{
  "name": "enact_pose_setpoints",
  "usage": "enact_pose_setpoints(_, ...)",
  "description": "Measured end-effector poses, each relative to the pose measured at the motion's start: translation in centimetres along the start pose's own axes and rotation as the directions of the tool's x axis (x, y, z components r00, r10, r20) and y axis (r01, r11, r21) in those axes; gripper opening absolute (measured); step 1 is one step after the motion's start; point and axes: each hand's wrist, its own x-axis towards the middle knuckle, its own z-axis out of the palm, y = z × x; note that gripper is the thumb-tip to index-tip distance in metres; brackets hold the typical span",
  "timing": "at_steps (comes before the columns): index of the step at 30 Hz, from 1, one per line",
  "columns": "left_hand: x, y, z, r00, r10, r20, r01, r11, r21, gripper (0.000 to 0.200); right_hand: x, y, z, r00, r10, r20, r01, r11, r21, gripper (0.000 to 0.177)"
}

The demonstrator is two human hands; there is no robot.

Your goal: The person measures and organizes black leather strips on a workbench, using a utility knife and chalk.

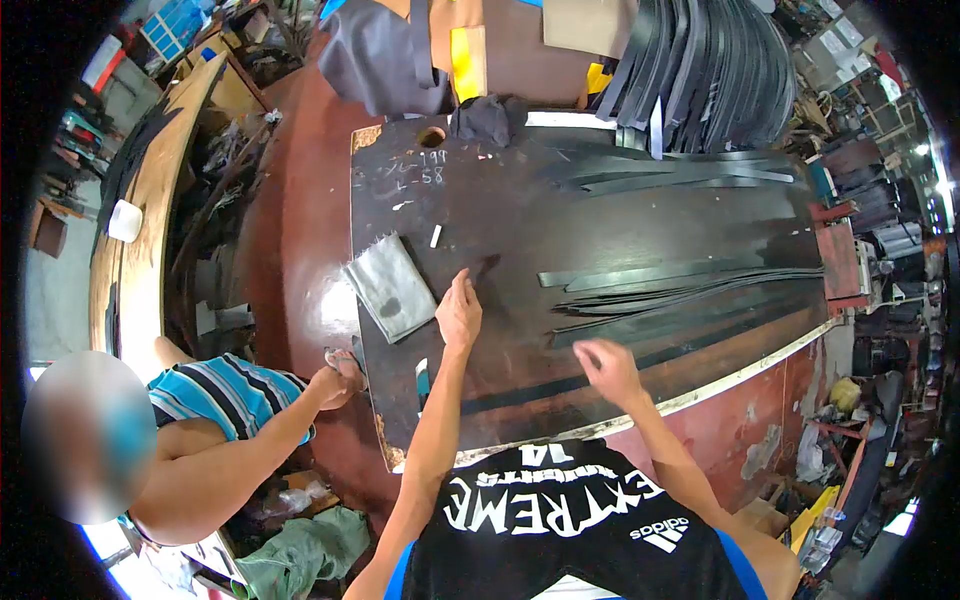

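My left hand (pixel 460 312) is over the dark table (pixel 480 215), its fingers stretched out and nothing visible in them. Just to its left lies a folded grey cloth (pixel 392 288) with a dark spot on it. My right hand (pixel 608 368) hovers near the table's front edge, slightly blurred, its fingers loosely bent and apart from any strip. Beyond it, a bundle of thin black strips (pixel 680 295) runs toward the right end. A blade-like tool with a teal part (pixel 423 380) lies left of my left forearm.
Another person in a striped shirt (pixel 235 395) sits at the left, a hand (pixel 342 372) by the table edge. Many black strips (pixel 700 80) hang at the back right. A white piece (pixel 436 236), a black cloth (pixel 488 120) and more strips (pixel 690 175) lie on the table.
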Motion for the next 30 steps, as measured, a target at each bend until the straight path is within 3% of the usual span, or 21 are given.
enact_pose_setpoints(5,0.2,0.3,0.0,0.999,0.018,-0.03,-0.017,0.999,0.036,0.021,12.1,0.7,3.6,0.992,-0.037,-0.121,0.05,0.993,0.103,0.015)
enact_pose_setpoints(9,0.3,0.6,-0.1,0.999,0.011,-0.048,-0.008,0.998,0.068,0.021,21.1,1.1,7.7,0.995,0.004,-0.098,0.015,0.98,0.197,0.021)
enact_pose_setpoints(11,0.4,0.4,0.2,0.994,0.052,-0.096,-0.045,0.996,0.075,0.021,25.0,1.2,9.7,0.994,-0.078,-0.074,0.082,0.995,0.053,0.027)
enact_pose_setpoints(15,0.5,0.1,0.4,0.996,0.037,-0.084,-0.03,0.996,0.081,0.021,31.3,2.9,14.6,0.977,-0.203,-0.066,0.201,0.979,-0.035,0.034)
enact_pose_setpoints(17,0.7,0.2,0.4,0.994,0.04,-0.101,-0.034,0.998,0.061,0.021,34.1,3.6,16.6,0.915,-0.372,-0.153,0.348,0.923,-0.164,0.04)
enact_pose_setpoints(21,0.7,0.4,0.1,0.999,-0.033,-0.012,0.034,0.996,0.086,0.022,37.3,3.2,18.2,0.964,-0.265,-0.008,0.259,0.95,-0.175,0.045)
enact_pose_setpoints(24,0.6,0.1,0.4,0.999,-0.037,-0.013,0.038,0.997,0.073,0.023,37.8,2.7,19.1,0.98,-0.185,-0.068,0.161,0.952,-0.26,0.047)
enact_pose_setpoints(30,0.6,0.5,0.1,0.997,-0.072,0.02,0.07,0.996,0.062,0.026,37.9,3.2,19.3,0.971,-0.225,-0.08,0.197,0.945,-0.263,0.048)
